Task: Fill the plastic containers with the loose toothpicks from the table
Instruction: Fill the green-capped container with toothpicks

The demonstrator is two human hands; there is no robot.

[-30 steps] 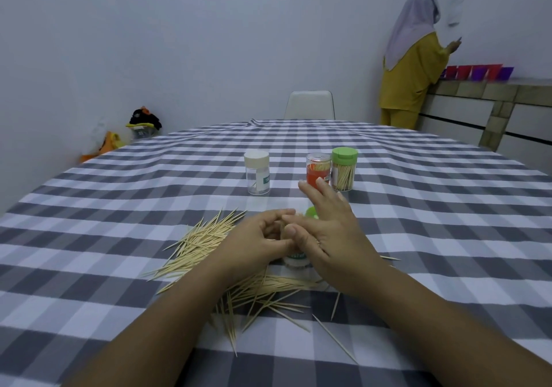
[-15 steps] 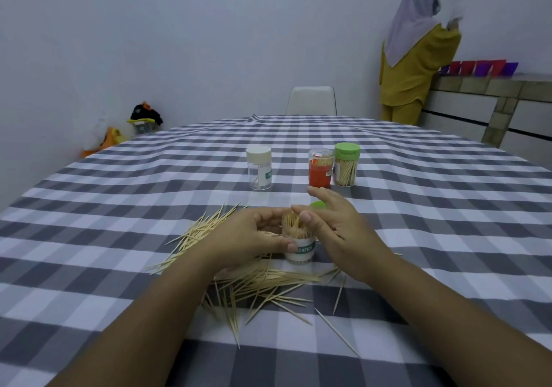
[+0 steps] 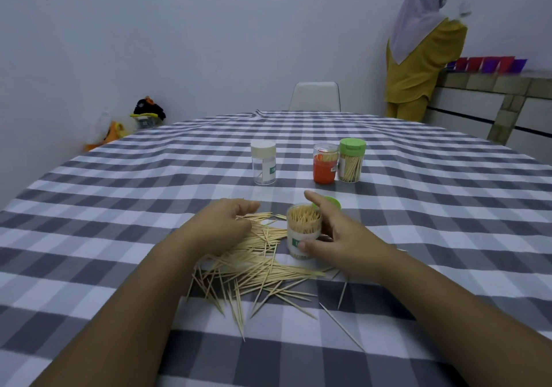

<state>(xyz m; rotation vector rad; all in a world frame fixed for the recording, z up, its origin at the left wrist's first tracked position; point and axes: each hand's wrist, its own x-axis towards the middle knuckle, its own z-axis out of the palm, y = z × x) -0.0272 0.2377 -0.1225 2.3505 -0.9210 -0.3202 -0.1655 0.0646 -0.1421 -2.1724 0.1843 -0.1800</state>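
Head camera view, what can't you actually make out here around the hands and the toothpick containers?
- Green lid: mostly hidden behind the right hand.
- Open container label: covered by the right thumb.
- Left hand fingertips: curled under, so whether they pinch toothpicks is unclear.
- White-capped container label: too small to read.

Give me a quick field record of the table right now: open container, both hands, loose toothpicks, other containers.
open container: lidless jar, packed with toothpicks, upright
right hand: holds that jar
left hand: curled over toothpicks at the pile's far edge
loose toothpicks: pile left and near side of jar
green lid: behind the jar
far containers: white-lidded jar, orange jar, green-lidded jar
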